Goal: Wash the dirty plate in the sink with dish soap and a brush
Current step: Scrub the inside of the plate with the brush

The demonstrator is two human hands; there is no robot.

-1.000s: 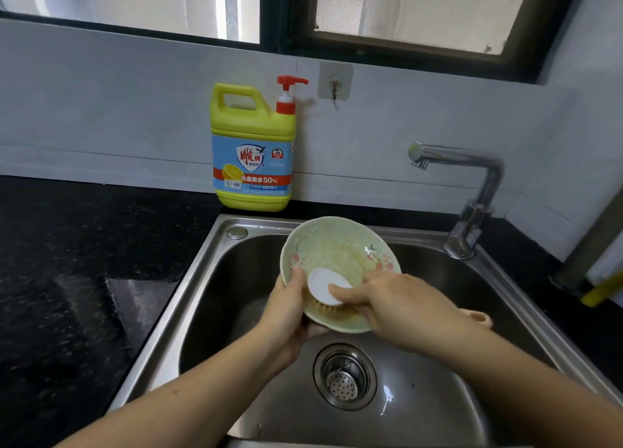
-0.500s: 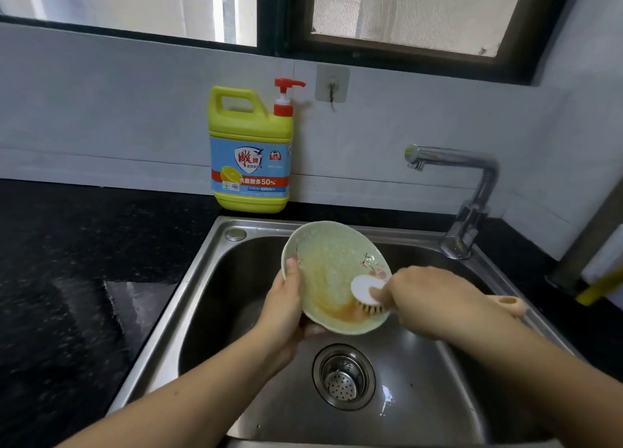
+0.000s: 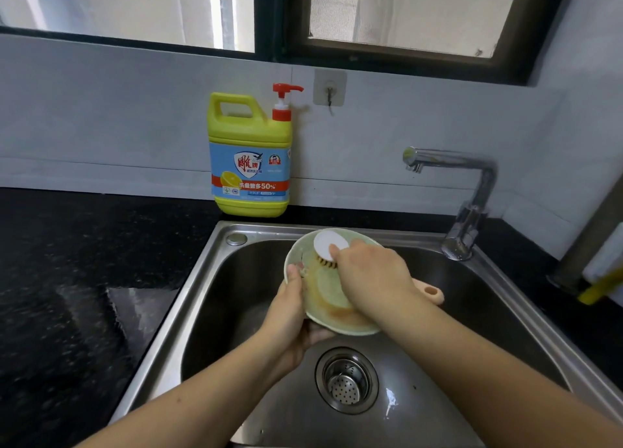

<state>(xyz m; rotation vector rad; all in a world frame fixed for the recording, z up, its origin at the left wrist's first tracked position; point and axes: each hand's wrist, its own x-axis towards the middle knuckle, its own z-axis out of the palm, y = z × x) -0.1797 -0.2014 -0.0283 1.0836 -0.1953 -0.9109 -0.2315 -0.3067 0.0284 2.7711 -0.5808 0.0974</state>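
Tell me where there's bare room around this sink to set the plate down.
Widest free patch: black speckled countertop, bordered by the stainless steel sink and yellow dish soap jug. The sink floor around the round metal drain strainer is bare. Crowded: mid-basin, where the left hand holds the pale green plate and the right hand the white-headed brush.

Our right hand has swept the brush round the plate. A second ago its white head sat low in the middle of the dish, half a second ago at the right edge, and now it presses by the top rim, near the middle of the frame. The hand has followed it upward and now covers the plate's right half. The pink handle end now peeks out just right of our wrist, and a brown smear lies bare along the plate's lower left.
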